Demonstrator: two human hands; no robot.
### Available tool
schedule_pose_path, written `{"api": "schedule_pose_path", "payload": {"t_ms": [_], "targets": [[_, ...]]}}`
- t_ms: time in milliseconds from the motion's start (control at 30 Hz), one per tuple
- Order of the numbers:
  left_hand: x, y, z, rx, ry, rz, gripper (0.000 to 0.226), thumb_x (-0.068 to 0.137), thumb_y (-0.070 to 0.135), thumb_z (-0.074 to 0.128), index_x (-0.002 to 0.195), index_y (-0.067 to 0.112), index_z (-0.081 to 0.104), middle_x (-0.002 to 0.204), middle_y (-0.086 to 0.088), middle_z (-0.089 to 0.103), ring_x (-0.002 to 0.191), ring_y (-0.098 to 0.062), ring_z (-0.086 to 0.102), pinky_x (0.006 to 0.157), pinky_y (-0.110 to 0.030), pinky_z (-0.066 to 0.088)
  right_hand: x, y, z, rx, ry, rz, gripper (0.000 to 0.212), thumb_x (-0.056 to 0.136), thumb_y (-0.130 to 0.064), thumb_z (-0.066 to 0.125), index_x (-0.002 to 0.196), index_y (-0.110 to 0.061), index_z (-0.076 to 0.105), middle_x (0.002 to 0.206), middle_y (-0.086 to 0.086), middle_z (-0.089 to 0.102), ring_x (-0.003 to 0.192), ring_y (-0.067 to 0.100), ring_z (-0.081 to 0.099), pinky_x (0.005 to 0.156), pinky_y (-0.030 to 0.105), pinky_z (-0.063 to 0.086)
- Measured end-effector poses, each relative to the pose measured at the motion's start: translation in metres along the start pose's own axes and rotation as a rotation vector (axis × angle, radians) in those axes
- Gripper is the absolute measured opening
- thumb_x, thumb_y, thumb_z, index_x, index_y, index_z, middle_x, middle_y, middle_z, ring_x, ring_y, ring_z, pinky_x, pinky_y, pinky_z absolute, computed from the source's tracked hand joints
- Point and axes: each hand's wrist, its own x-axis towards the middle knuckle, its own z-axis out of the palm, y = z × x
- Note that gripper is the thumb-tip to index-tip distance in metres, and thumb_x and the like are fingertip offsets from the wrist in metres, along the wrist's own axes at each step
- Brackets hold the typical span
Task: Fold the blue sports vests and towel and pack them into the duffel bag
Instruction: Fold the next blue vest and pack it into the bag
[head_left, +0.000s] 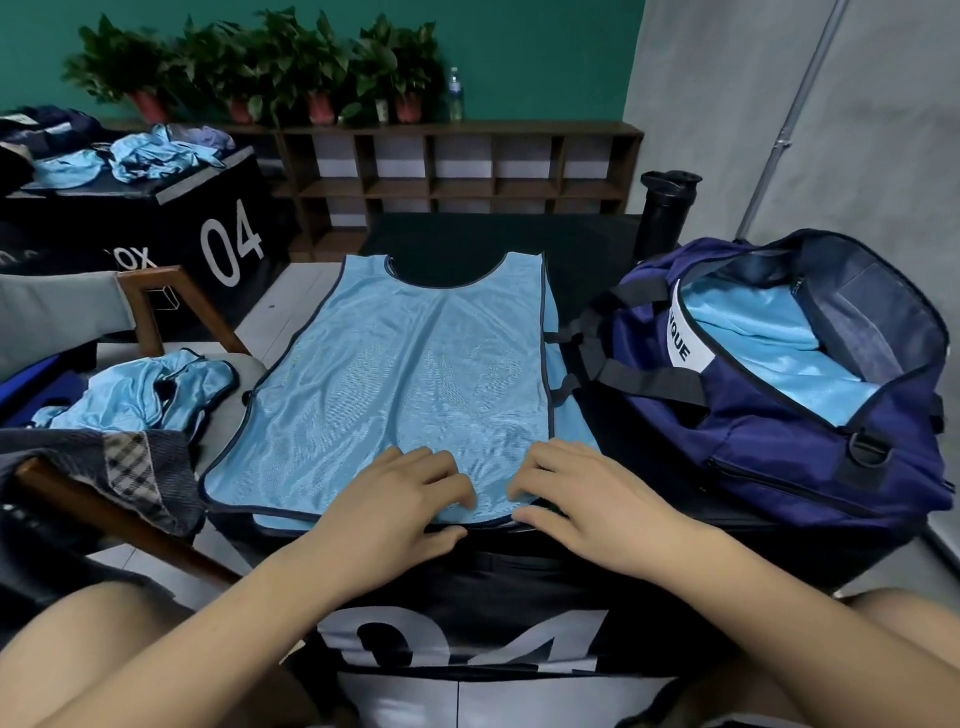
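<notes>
A light blue mesh vest (410, 374) with dark trim lies spread flat on a black box (467, 587), neck hole at the far end. A second blue layer shows beneath it along the right and near edges. My left hand (400, 499) and my right hand (587, 499) sit side by side on the near hem, fingers curled on top of the fabric and thumbs at the hem's edge, pinching it. The navy duffel bag (779, 457) stands open on the right of the box, with folded light blue fabric (769, 343) inside.
Crumpled blue vests (150, 395) lie on a wooden chair (171, 306) at left, beside a plaid cloth (130, 467). Another pile of blue vests (150, 156) sits on a far black box marked 04. A black bottle (667, 208) stands behind the bag.
</notes>
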Motion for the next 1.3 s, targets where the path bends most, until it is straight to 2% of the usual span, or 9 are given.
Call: {"api": "schedule_pose_path", "payload": {"t_ms": [167, 367, 567, 667, 767, 867, 933, 1167, 1300], "targets": [[0.000, -0.002, -0.003, -0.098, 0.010, -0.025, 0.006, 0.098, 0.045, 0.066, 0.101, 0.041, 0.063, 0.100, 0.019, 0.055, 0.093, -0.004, 0.056, 0.084, -0.033, 0.047, 0.003, 0.002, -0.002, 0.037, 0.018, -0.003, 0.017, 0.110, -0.039, 0.051, 0.106, -0.029, 0.064, 0.102, -0.013, 0.054, 0.097, 0.013, 0.053, 0.091, 0.034, 0.046], [0.005, 0.002, -0.009, -0.184, 0.079, -0.069, 0.007, 0.099, 0.040, 0.065, 0.095, 0.037, 0.060, 0.093, 0.019, 0.054, 0.087, 0.001, 0.053, 0.085, -0.035, 0.050, 0.005, -0.002, -0.003, 0.025, -0.002, 0.010, 0.028, 0.104, -0.059, 0.056, 0.106, -0.032, 0.062, 0.104, -0.016, 0.051, 0.100, 0.010, 0.051, 0.093, 0.028, 0.041], [0.006, 0.004, -0.004, -0.138, 0.008, -0.009, 0.021, 0.093, 0.054, 0.070, 0.107, 0.039, 0.064, 0.104, 0.018, 0.058, 0.095, -0.004, 0.055, 0.087, -0.034, 0.048, 0.008, -0.001, 0.000, 0.090, 0.011, 0.030, 0.013, 0.109, -0.035, 0.054, 0.098, -0.029, 0.058, 0.100, -0.015, 0.052, 0.096, 0.013, 0.050, 0.089, 0.032, 0.042], [0.008, 0.004, -0.004, -0.070, -0.027, 0.024, 0.027, 0.089, 0.050, 0.076, 0.109, 0.038, 0.063, 0.107, 0.018, 0.057, 0.097, -0.009, 0.056, 0.084, -0.034, 0.047, 0.007, -0.003, -0.005, 0.124, -0.003, 0.050, 0.012, 0.108, -0.033, 0.056, 0.097, -0.029, 0.056, 0.098, -0.015, 0.050, 0.096, 0.010, 0.047, 0.089, 0.028, 0.039], [0.007, 0.003, -0.007, -0.027, -0.049, 0.042, 0.030, 0.086, 0.043, 0.078, 0.109, 0.039, 0.060, 0.108, 0.018, 0.055, 0.096, -0.010, 0.056, 0.081, -0.033, 0.046, 0.000, 0.002, -0.008, 0.135, -0.049, 0.044, 0.003, 0.104, -0.030, 0.059, 0.105, -0.031, 0.061, 0.105, -0.017, 0.052, 0.103, 0.008, 0.050, 0.097, 0.032, 0.043], [0.006, 0.002, -0.008, -0.006, -0.065, 0.060, 0.031, 0.083, 0.037, 0.076, 0.108, 0.037, 0.058, 0.110, 0.017, 0.054, 0.095, -0.011, 0.056, 0.078, -0.031, 0.043, -0.006, 0.005, -0.016, 0.155, -0.088, 0.060, 0.025, 0.091, -0.022, 0.059, 0.113, -0.031, 0.064, 0.110, -0.018, 0.051, 0.109, 0.006, 0.051, 0.099, 0.033, 0.046], [0.006, 0.002, -0.008, 0.017, -0.064, 0.079, 0.029, 0.082, 0.034, 0.074, 0.104, 0.034, 0.056, 0.110, 0.015, 0.054, 0.093, -0.013, 0.054, 0.076, -0.029, 0.040, -0.007, 0.005, -0.021, 0.145, -0.105, 0.057, 0.028, 0.088, -0.022, 0.060, 0.115, -0.031, 0.064, 0.112, -0.019, 0.051, 0.109, 0.005, 0.051, 0.099, 0.032, 0.047], [0.004, 0.004, -0.006, -0.006, 0.026, 0.091, 0.012, 0.083, 0.023, 0.068, 0.089, 0.027, 0.057, 0.100, 0.013, 0.055, 0.086, -0.015, 0.054, 0.074, -0.034, 0.050, -0.007, 0.005, -0.017, 0.015, -0.039, -0.046, 0.015, 0.100, -0.042, 0.064, 0.107, -0.029, 0.063, 0.107, -0.013, 0.054, 0.100, 0.011, 0.052, 0.094, 0.035, 0.047], [0.003, 0.004, -0.016, -0.185, 0.041, 0.017, 0.009, 0.089, 0.030, 0.070, 0.090, 0.031, 0.060, 0.098, 0.016, 0.058, 0.092, -0.008, 0.056, 0.083, -0.035, 0.051, -0.003, -0.001, -0.015, -0.045, -0.021, -0.035, 0.037, 0.100, -0.066, 0.056, 0.104, -0.029, 0.061, 0.104, -0.013, 0.052, 0.096, 0.013, 0.052, 0.091, 0.033, 0.044]]}}
